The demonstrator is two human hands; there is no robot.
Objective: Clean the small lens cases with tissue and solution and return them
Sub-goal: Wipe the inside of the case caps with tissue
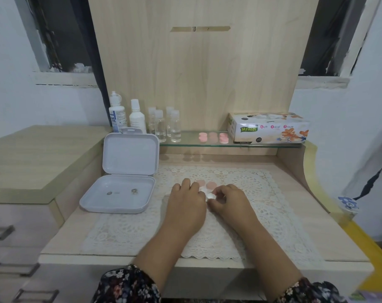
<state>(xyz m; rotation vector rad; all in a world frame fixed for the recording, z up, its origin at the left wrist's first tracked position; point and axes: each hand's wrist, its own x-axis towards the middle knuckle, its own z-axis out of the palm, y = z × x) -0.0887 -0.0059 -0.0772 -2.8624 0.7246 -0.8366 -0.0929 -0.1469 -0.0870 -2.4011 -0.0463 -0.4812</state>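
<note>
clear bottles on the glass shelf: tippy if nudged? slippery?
The clear bottles look tall and narrow, so a high push would probably tip them. They stand bunched close together, so one could knock its neighbours. Smooth clear walls on a glass shelf suggest they would slide easily; their fill level can't be judged.

Dark sleeves (pixel 128 285) — small floral print

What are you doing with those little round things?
A person is working on a small lens case on the lace mat. The left hand steadies it while the right hand pinches a white cap. More pink lens cases wait on the glass shelf beside the tissue box.
</note>
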